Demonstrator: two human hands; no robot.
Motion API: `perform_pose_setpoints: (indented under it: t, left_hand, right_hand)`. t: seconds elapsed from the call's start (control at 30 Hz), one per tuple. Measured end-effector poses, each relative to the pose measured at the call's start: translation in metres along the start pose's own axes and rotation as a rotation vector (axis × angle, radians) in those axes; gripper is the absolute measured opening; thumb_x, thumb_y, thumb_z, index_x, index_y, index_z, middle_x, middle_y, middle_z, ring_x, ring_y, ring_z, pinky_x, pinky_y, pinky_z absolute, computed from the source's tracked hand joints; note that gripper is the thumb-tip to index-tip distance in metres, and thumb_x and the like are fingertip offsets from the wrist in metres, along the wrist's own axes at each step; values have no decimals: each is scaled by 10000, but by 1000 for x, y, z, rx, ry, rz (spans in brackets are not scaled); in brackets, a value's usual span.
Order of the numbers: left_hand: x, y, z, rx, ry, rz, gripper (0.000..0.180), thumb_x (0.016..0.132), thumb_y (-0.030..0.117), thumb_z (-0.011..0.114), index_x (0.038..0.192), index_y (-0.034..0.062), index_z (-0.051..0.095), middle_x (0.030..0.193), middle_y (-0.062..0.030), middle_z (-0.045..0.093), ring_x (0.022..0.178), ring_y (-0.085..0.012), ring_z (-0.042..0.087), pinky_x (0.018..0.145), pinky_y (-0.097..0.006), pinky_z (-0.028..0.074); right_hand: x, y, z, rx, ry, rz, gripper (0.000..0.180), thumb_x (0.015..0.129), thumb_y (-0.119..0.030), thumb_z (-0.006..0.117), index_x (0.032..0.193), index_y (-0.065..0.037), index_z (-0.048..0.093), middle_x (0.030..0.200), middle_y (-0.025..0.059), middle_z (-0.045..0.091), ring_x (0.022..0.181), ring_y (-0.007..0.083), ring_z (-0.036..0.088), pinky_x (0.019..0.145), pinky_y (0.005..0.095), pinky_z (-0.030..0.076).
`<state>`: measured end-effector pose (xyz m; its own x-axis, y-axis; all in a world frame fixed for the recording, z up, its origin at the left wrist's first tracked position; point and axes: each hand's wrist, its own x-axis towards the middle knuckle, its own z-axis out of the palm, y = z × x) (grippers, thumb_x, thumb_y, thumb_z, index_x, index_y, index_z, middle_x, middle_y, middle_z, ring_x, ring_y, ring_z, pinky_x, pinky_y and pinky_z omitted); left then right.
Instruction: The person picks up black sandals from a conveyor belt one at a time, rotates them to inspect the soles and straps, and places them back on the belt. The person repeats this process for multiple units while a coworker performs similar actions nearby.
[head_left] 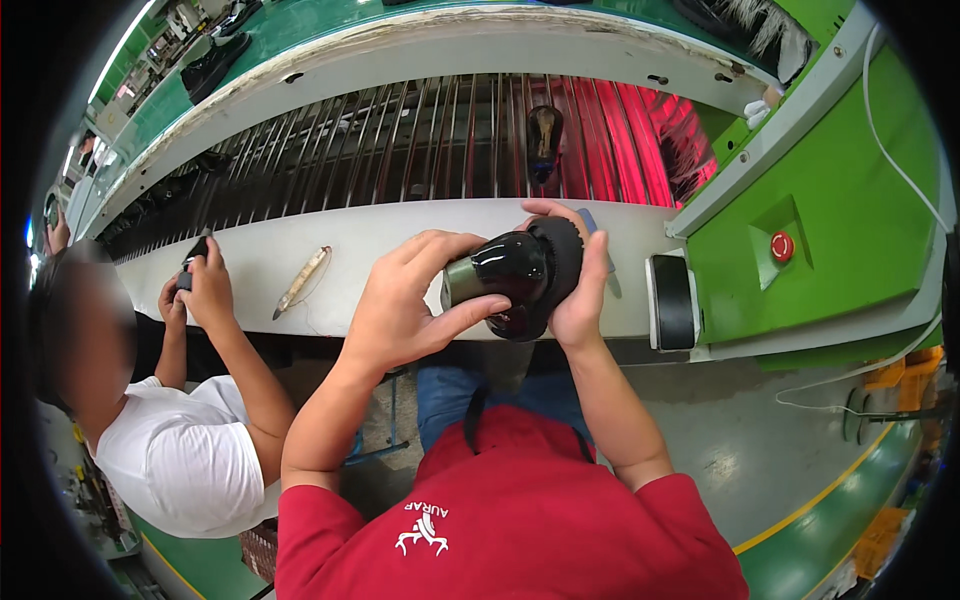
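Since both hands share one glossy black shoe (516, 280), I'd say the hold calls for even, gentle pressure: the left hand (402, 297) bracing the upper (498, 264), the right hand (579, 315) backing the thick dark sole (563, 262), neither one twisting against the other. Light contact on the shiny surface should spare it smears. From where I stand, the shoe sits between the two hands, tipped on its side, above the bench (375, 250) by its near edge, toward the right end. The left hand is clamped on the upper, thumb along the near side and fingers over the far one; the right is curled around the sole's outer face. A slim tool (303, 281) with loose thread lies on the bench to the left of the left hand, well apart from the shoe.
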<state>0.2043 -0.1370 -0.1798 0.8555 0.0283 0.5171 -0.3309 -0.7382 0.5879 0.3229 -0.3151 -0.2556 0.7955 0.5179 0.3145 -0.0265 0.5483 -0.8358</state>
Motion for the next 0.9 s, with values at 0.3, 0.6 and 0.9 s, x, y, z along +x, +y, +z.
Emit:
perform_pose_setpoints:
  t: [0.3,0.6,0.9]
  left_hand:
    - [9,28,-25,332,-290,-65,726,874,528,949,1302,-8,708,775,-207,739,720,-424,761,663,-452,585]
    - [16,0,-27,256,-322,-161,684,936,494,913,1310,-24,667,763,-229,755,734,-451,781,640,-446,596]
    - [28,4,-22,330,-380,-108,666,935,503,914,1246,-35,675,735,-193,760,689,-417,782,611,-436,592]
  right_hand:
    - [8,-9,7,-483,-71,-238,679,1197,-498,282,1401,35,651,1160,111,702,1042,183,692,959,329,561]
    - [16,12,12,349,290,140,657,1176,-514,319,1268,19,692,1071,120,740,958,217,714,903,362,590]
    - [20,-7,12,-217,63,-19,545,1157,-383,397,1208,50,724,1097,89,680,979,150,624,923,304,491]
